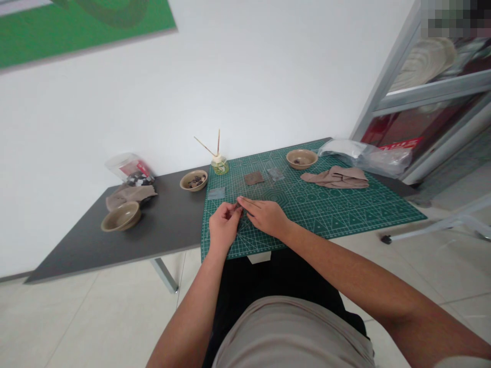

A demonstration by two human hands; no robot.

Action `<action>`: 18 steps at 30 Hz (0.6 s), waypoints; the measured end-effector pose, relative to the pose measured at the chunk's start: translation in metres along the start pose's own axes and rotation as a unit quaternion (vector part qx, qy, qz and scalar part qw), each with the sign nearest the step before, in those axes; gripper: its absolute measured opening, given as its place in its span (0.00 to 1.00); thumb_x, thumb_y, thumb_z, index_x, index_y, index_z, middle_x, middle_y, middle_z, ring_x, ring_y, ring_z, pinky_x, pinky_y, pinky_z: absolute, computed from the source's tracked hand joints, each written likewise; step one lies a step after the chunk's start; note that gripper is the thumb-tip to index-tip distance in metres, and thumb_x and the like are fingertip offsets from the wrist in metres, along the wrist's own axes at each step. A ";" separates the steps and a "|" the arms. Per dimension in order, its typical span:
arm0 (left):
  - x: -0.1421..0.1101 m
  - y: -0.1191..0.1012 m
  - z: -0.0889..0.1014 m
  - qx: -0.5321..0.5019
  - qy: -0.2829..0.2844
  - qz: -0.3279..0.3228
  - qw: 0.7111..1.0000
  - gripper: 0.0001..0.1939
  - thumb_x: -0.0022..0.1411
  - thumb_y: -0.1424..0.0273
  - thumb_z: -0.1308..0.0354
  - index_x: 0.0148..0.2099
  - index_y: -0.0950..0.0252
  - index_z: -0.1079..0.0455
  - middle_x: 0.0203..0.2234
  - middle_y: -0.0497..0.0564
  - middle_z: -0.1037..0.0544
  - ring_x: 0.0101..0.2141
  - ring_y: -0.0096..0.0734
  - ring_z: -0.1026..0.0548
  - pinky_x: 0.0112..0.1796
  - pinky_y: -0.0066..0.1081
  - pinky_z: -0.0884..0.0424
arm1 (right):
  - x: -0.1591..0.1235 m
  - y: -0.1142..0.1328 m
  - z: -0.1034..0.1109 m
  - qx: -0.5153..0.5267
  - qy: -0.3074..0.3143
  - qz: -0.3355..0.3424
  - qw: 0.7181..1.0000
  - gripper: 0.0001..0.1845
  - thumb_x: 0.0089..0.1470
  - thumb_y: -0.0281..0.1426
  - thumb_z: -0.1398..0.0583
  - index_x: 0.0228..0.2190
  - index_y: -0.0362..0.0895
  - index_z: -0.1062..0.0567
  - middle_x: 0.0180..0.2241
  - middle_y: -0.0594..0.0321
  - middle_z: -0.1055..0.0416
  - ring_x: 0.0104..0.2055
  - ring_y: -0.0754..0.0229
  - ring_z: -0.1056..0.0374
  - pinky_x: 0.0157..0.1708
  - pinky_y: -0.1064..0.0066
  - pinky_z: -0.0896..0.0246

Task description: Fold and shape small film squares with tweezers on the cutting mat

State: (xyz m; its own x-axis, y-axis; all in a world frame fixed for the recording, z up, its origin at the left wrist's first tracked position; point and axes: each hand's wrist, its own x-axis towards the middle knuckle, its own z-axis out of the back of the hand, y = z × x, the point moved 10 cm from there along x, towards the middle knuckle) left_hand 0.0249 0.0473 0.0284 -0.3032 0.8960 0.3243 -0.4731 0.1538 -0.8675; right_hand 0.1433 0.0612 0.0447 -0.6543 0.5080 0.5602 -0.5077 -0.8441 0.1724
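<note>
Close together over the front left of the green cutting mat (295,204), my two hands meet at the fingertips. My left hand (223,225) is closed, its thumb and fingers pinching a small brownish thing (238,204) mostly hidden by the fingers. My right hand (268,217) is closed too, its fingers pressed together against the same spot. Just beyond them lie a flat brown piece (253,178), a clear plastic bag (275,174) and a small clear sheet (217,193).
A bowl of dark and tan pieces (194,181) stands left of a reed diffuser (220,164). Another bowl (302,159), a brown cloth (337,178) and plastic wrapping (368,156) are right. Far left are a tilted bowl (121,217), cloth (130,195) and a clear container (130,168).
</note>
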 end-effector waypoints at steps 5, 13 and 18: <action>0.001 -0.001 -0.001 0.020 0.001 -0.010 1.000 0.11 0.59 0.65 0.42 0.26 0.62 0.36 0.19 0.42 0.34 0.23 0.25 0.37 0.28 0.25 0.40 | -0.002 0.002 0.001 -0.002 -0.013 0.018 1.000 0.26 0.60 0.24 0.46 0.60 0.42 0.34 0.59 0.52 0.32 0.55 0.56 0.29 0.51 0.64 0.29; 0.003 -0.003 -0.005 0.035 0.012 -0.024 0.999 0.10 0.58 0.69 0.44 0.27 0.61 0.42 0.19 0.40 0.39 0.23 0.24 0.40 0.27 0.25 0.43 | -0.004 0.007 -0.004 -0.002 0.001 0.049 0.999 0.26 0.60 0.24 0.46 0.60 0.42 0.33 0.60 0.52 0.35 0.57 0.57 0.31 0.52 0.65 0.31; 0.002 -0.003 -0.001 0.024 -0.003 -0.031 0.999 0.08 0.59 0.68 0.43 0.28 0.62 0.38 0.21 0.41 0.34 0.25 0.24 0.37 0.30 0.26 0.40 | -0.003 0.001 -0.008 -0.003 0.016 0.012 1.000 0.29 0.60 0.23 0.48 0.62 0.38 0.37 0.61 0.50 0.36 0.55 0.55 0.29 0.48 0.66 0.28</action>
State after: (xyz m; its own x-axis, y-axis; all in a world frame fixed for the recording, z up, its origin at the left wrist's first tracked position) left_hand 0.0266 0.0486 0.0314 -0.2776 0.8827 0.3793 -0.5300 0.1886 -0.8268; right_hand 0.1406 0.0605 0.0370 -0.6838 0.4937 0.5373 -0.4953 -0.8547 0.1551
